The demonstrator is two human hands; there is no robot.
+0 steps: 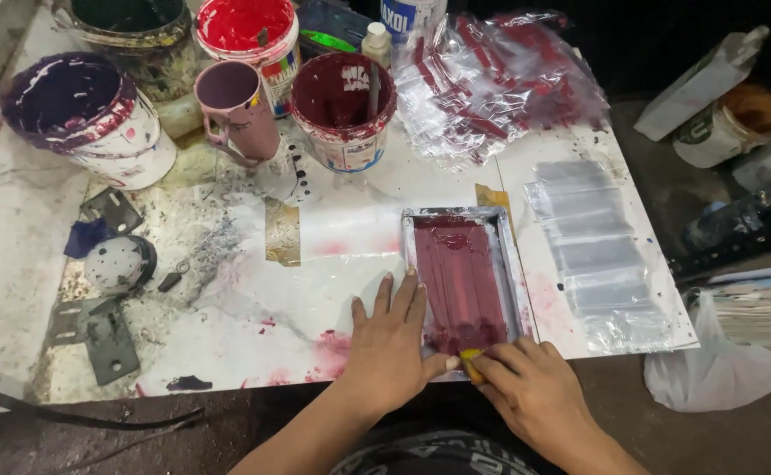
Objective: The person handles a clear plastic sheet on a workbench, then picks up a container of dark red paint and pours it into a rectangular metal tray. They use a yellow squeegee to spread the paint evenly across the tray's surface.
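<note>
The right hand point(530, 387), its fingers curled, pinches a yellow squeegee point(472, 362) at the near end of the screen frame point(463, 274); the left hand point(392, 347), fingers spread flat, presses the frame's left edge. The frame's long axis runs away from the person.

Bare forearms, dark patterned garment

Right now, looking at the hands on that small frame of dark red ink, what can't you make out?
Head view only:
- Small yellow tool: mostly covered by the right hand; its shape is unclear.
- Small ink-coated screen frame: near left corner hidden under the left hand.
- Green-lined paint bucket: cut off by the top edge.
- White plastic bag: contents partly cut by the right edge.
</note>
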